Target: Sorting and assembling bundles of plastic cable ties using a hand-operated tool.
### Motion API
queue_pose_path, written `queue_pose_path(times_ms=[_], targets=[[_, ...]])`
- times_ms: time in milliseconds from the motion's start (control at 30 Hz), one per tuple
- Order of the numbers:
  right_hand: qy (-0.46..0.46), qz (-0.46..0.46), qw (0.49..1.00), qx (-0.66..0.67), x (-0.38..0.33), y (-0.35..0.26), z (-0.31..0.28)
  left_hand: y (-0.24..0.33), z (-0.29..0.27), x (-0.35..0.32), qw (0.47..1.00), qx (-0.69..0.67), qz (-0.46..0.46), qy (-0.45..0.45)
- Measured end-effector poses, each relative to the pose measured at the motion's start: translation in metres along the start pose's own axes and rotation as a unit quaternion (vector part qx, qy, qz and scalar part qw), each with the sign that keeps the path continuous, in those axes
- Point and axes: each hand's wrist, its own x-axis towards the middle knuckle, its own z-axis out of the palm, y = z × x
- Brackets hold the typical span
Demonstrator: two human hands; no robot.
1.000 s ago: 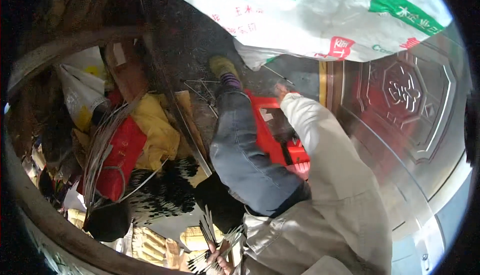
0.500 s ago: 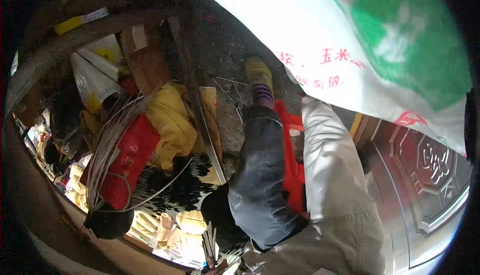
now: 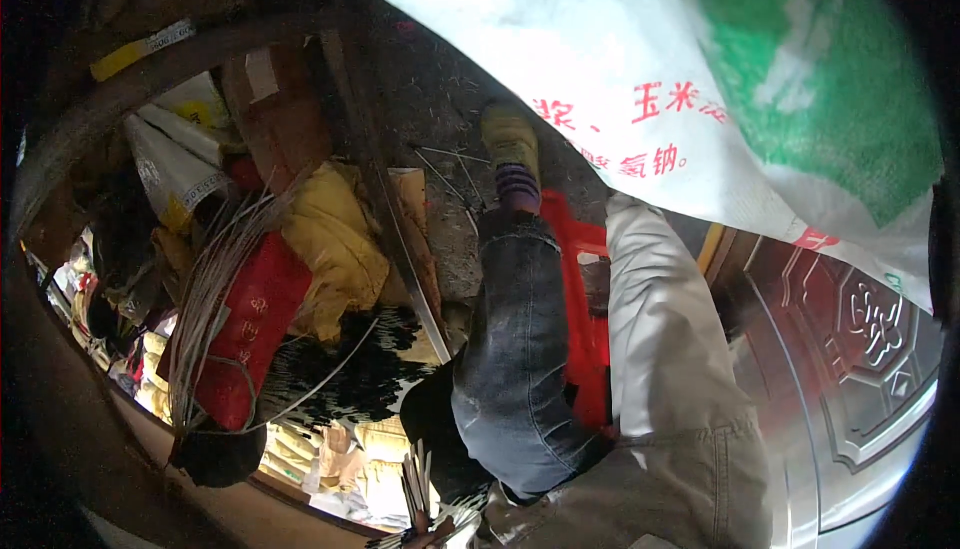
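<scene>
White woven sack (image 3: 620, 59) with the green patch and red print is taking over the view now. A second ago it was sitting along the top edge with a lot of the patterned metal door (image 3: 850, 349) showing below it. Now it's swinging in close and covering the whole upper right, so it looks like it's getting hauled up toward the head rather than lying put.

The right hand is going up with it. The pale sleeve (image 3: 660, 319) is running straight up until it disappears behind the sack's lower edge, and the hand that was showing at that edge a second ago is hidden now. So I can't tell how it's gripping, only that it's somewhere at or under the sack.

The left hand (image 3: 432, 537) is barely poking in at the bottom edge, and it looks like it's closed round a bunch of thin sticks (image 3: 415, 479) fanning upward, same as before.

Everything else is staying put. The leg in jeans (image 3: 520, 349) is stretching out over a red stool (image 3: 580, 299), with the yellowish shoe (image 3: 510, 139) down on the gritty floor (image 3: 430, 99). Off to the left, the yellow cloth (image 3: 335, 244) and the red bag (image 3: 245, 329) are lying in the clutter, well apart from both hands.
</scene>
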Motion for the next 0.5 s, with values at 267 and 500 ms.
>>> queue_pose_path(times_ms=[267, 500], targets=[[-0.022, -0.023, 0.999, -0.037, -0.048, -0.008, -0.035, -0.018, 0.000, -0.016, 0.994, -0.071, 0.026, 0.082], [-0.044, -0.118, 0.968, -0.218, -0.084, -0.146, -0.176, -0.040, 0.002, -0.047, 0.984, 0.029, 0.083, 0.155]])
